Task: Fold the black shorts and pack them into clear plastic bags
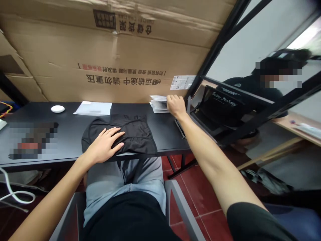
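Note:
A folded black cloth garment [132,134] lies on the dark table near its front edge. My left hand [107,142] rests flat on the garment's left part, fingers spread. At the back right of the table, my right hand [176,104] is closed over the right end of some thin white bags [158,104]. Its fingertips are partly hidden, and whether one bag or several are gripped does not show. Another flat white bag [93,108] lies behind the garment, apart from both hands.
A white oval object [57,109] and a blurred-out dark item [35,140] lie on the table's left side. A large cardboard sheet [120,57] stands behind the table [70,134]. Black metal posts [218,50] rise at right, with another person [253,83] beyond them.

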Demonstrator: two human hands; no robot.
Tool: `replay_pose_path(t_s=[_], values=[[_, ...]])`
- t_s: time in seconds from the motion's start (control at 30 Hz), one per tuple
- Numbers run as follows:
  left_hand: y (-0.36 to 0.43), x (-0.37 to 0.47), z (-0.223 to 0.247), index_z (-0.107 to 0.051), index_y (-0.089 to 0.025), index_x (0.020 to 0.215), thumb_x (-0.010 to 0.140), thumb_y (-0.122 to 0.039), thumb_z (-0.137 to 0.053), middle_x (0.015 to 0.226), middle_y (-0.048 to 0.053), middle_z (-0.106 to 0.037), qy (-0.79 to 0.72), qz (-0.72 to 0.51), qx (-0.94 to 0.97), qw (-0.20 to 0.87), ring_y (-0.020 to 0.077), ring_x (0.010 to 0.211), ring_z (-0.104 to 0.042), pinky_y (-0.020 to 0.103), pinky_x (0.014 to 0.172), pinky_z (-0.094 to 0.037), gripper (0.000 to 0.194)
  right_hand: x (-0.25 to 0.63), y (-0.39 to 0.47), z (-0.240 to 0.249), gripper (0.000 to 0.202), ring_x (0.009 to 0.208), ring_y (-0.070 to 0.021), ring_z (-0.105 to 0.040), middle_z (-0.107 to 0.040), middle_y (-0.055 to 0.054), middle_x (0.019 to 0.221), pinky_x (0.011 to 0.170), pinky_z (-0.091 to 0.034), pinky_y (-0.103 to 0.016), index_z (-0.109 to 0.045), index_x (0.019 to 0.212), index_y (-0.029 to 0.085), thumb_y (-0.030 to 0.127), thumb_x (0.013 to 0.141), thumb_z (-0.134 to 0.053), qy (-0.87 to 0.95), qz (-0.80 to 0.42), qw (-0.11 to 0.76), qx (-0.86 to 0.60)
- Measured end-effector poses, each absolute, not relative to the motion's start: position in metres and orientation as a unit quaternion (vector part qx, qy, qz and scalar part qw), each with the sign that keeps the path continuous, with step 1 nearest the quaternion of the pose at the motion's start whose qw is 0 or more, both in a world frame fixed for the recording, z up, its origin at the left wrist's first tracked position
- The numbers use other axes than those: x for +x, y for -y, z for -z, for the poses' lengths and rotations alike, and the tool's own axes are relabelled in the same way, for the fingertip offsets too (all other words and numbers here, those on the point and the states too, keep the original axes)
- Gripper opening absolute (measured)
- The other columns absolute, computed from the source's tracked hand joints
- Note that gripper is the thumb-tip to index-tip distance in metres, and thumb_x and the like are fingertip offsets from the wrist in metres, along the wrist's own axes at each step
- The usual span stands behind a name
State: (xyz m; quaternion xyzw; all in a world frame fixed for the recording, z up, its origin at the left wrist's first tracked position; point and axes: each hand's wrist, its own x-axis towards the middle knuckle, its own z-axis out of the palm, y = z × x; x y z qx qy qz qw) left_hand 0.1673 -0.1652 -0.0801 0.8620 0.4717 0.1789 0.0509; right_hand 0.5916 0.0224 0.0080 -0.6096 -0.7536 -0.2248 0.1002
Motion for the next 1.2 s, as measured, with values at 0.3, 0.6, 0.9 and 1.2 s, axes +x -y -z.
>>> replay_pose_path(t_s=[0.3, 0.6, 0.9, 1.2], values=[[0.160, 0.174, 0.063, -0.048, -0.035, 0.172, 0.101, -0.048, -0.075, 0.178, 0.013, -0.052, -0.532, -0.404, 0.744, -0.031, 0.0385, 0.164, -0.051, 0.060, 0.136, -0.049, 0.077, 0.479, 0.060, -0.004, 0.041, 0.114, -0.0344, -0.067, -0.079, -0.019, 0.120, 0.099, -0.050, -0.047, -0.076, 0.121, 0.018, 0.017, 0.118, -0.036, 0.875, 0.244, 0.158, -0.388], [0.162, 0.159, 0.069, -0.078, -0.031, 0.116, 0.101, -0.026, -0.061, 0.140, 0.005, -0.081, -0.533, -0.311, 0.787, -0.001, 0.0324, 0.130, -0.076, 0.047, 0.112, -0.064, 0.022, 0.463, 0.123, 0.050, 0.026, 0.118, -0.0301, -0.071, -0.082, -0.014, 0.132, 0.102, -0.055, -0.045, -0.076, 0.130, 0.020, 0.024, 0.116, -0.055, 0.933, 0.224, 0.165, -0.229], [0.179, 0.168, 0.048, -0.075, -0.029, 0.136, 0.092, -0.027, -0.073, 0.153, 0.007, -0.074, -0.534, -0.315, 0.785, -0.012, 0.0356, 0.140, -0.070, 0.051, 0.124, -0.055, 0.044, 0.522, 0.117, 0.070, 0.022, 0.099, -0.0203, -0.080, -0.086, -0.008, 0.122, 0.083, -0.058, -0.030, -0.077, 0.117, 0.023, 0.014, 0.112, -0.057, 0.904, 0.149, 0.246, -0.315], [0.181, 0.266, 0.039, -0.080, -0.026, 0.125, 0.101, -0.029, -0.084, 0.124, 0.008, -0.080, -0.448, -0.281, 0.847, -0.047, 0.0302, 0.122, -0.073, 0.045, 0.105, -0.057, 0.024, 0.516, 0.119, 0.082, 0.017, 0.103, -0.0247, -0.086, -0.089, -0.007, 0.113, 0.096, -0.068, -0.038, -0.079, 0.110, 0.026, 0.019, 0.108, -0.064, 0.868, -0.016, 0.402, -0.289]])
